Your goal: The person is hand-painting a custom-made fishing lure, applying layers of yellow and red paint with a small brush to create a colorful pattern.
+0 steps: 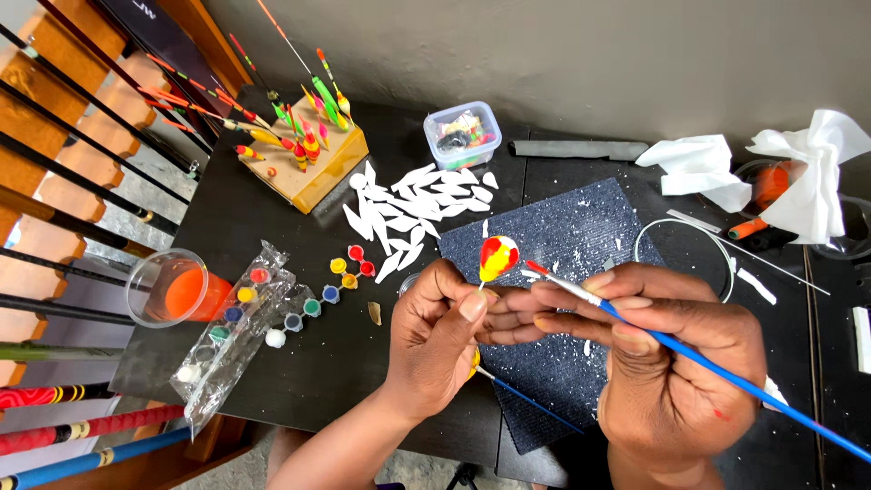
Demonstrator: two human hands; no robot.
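Observation:
My left hand point(445, 331) pinches a thin stick that carries a small oval float point(498, 257), painted yellow with red patches, held upright above a dark blue mat point(581, 227). My right hand point(676, 358) grips a blue-handled paintbrush point(726, 372). Its red-loaded tip point(535, 269) sits just right of the float, almost touching it. A second blue brush point(531, 399) lies under my left hand on the mat.
A strip of small paint pots point(299, 308) and a plastic bag of pots point(231, 336) lie left, beside a cup of orange liquid point(177, 290). White unpainted float shapes point(417, 204), a wooden block holding painted floats point(304, 150), a plastic box point(463, 136) and tissues point(798, 181) sit further back.

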